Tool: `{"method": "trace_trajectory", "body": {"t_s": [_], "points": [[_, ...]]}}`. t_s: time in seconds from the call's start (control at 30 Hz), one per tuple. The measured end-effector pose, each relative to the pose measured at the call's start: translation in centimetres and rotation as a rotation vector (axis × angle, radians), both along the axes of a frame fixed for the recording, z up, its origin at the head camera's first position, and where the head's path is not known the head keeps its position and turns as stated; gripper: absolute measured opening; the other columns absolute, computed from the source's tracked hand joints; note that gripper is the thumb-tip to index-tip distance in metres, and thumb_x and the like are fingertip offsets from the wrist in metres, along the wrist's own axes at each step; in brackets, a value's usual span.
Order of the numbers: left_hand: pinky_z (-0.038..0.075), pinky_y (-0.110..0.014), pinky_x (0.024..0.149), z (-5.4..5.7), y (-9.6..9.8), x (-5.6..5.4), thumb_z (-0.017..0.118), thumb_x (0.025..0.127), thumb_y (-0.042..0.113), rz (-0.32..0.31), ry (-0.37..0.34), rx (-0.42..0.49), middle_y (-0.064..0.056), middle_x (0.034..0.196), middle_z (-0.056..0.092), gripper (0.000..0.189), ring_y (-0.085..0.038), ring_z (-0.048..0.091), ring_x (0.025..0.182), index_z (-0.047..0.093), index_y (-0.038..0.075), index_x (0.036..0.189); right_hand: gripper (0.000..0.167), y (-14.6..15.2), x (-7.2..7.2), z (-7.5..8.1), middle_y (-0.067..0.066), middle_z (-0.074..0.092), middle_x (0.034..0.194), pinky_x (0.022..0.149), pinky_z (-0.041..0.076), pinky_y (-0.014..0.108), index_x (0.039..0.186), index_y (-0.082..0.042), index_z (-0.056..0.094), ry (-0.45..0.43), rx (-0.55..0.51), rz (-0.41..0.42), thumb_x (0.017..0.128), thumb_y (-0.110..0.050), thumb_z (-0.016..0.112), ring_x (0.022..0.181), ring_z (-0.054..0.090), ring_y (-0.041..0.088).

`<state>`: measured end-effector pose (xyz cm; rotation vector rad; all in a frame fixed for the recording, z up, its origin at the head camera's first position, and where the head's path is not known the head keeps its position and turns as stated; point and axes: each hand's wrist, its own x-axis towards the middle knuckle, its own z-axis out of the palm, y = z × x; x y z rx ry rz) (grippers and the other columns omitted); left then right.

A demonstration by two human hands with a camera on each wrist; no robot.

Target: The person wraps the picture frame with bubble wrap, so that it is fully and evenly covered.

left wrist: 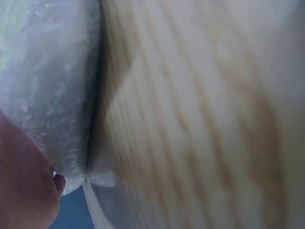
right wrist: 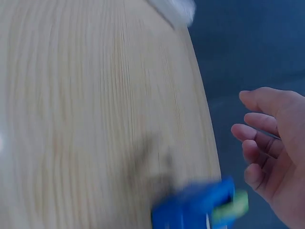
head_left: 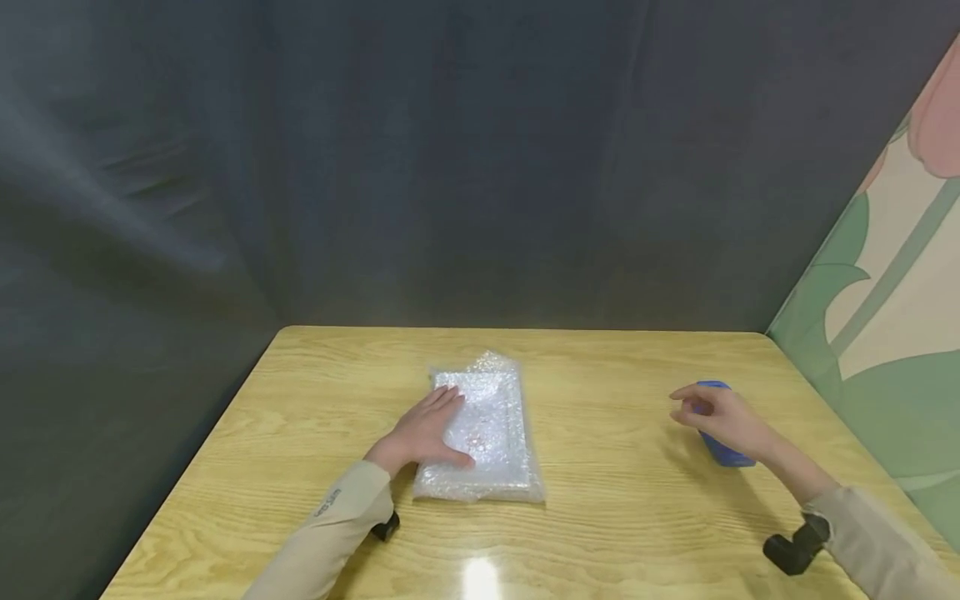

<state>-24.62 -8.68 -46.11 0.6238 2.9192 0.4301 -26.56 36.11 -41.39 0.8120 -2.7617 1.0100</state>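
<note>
A flat package in clear bubble wrap (head_left: 491,425) lies on the wooden table, left of the middle. My left hand (head_left: 429,427) rests on its left side, fingers spread and pointing away from me. In the left wrist view, the wrap (left wrist: 52,71) bulges beside part of that hand (left wrist: 26,186). On the right lies a blue object (head_left: 726,450) with a pale green part (right wrist: 231,208), blurred in the right wrist view. Over it hovers my right hand (head_left: 723,417), loosely curled with nothing in its fingers. The hand partly hides the blue object in the head view.
The wooden table (head_left: 600,533) has a dark curtain (head_left: 480,167) behind it and along its left side. A wall with painted flowers and leaves (head_left: 900,333) borders the right edge. Both wrists wear black devices, such as the right wrist camera (head_left: 795,546).
</note>
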Motion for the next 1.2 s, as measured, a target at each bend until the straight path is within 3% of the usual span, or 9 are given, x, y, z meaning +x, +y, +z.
{"method": "trace_trajectory", "body": {"t_s": [0.23,0.47,0.73,0.97,1.2], "points": [[0.010,-0.039,0.112,0.1,0.0,0.3,0.064,0.062,0.069,-0.012,0.004,0.011,-0.008,0.152,0.007,0.112,-0.024,0.004,0.139,0.019,0.008,0.145,0.027,5.9,1.2,-0.7,-0.009,0.054,0.074,0.045,0.038,0.022,0.101,0.004,0.061,0.002,0.032,-0.176,0.083,-0.015,0.065,0.059,0.046,0.002],[0.009,-0.040,0.112,0.4,-0.1,0.3,0.066,0.063,0.066,0.000,0.010,0.025,-0.008,0.152,0.007,0.111,-0.024,0.003,0.139,0.018,0.008,0.145,0.034,8.4,1.7,-1.7,-0.008,0.059,0.079,0.050,0.040,0.021,0.104,0.006,0.061,-0.077,0.039,-0.291,0.083,-0.021,0.065,0.064,0.050,0.002],[0.008,-0.040,0.112,0.5,0.0,0.3,0.066,0.063,0.066,-0.005,0.010,0.027,-0.008,0.152,0.007,0.111,-0.025,0.004,0.138,0.019,0.007,0.145,0.035,9.1,2.0,-3.1,-0.001,0.064,0.088,0.056,0.044,0.022,0.104,0.006,0.063,-0.184,0.013,-0.301,0.086,-0.024,0.061,0.071,0.052,-0.004],[0.009,-0.041,0.112,0.7,-0.1,0.4,0.065,0.064,0.065,-0.011,0.004,0.012,-0.010,0.151,0.007,0.110,-0.027,0.004,0.138,0.019,0.006,0.144,0.033,9.1,1.5,-3.6,0.016,0.064,0.097,0.059,0.048,0.024,0.105,0.006,0.062,-0.247,-0.002,-0.268,0.090,-0.022,0.056,0.075,0.053,-0.004],[0.009,-0.041,0.112,0.7,0.1,0.5,0.066,0.065,0.064,-0.017,0.009,0.022,-0.010,0.151,0.008,0.109,-0.028,0.005,0.138,0.020,0.005,0.144,0.032,9.2,1.0,-3.5,0.011,0.064,0.094,0.059,0.046,0.025,0.100,0.006,0.064,-0.290,0.023,-0.275,0.090,-0.023,0.055,0.075,0.051,0.002]]}}
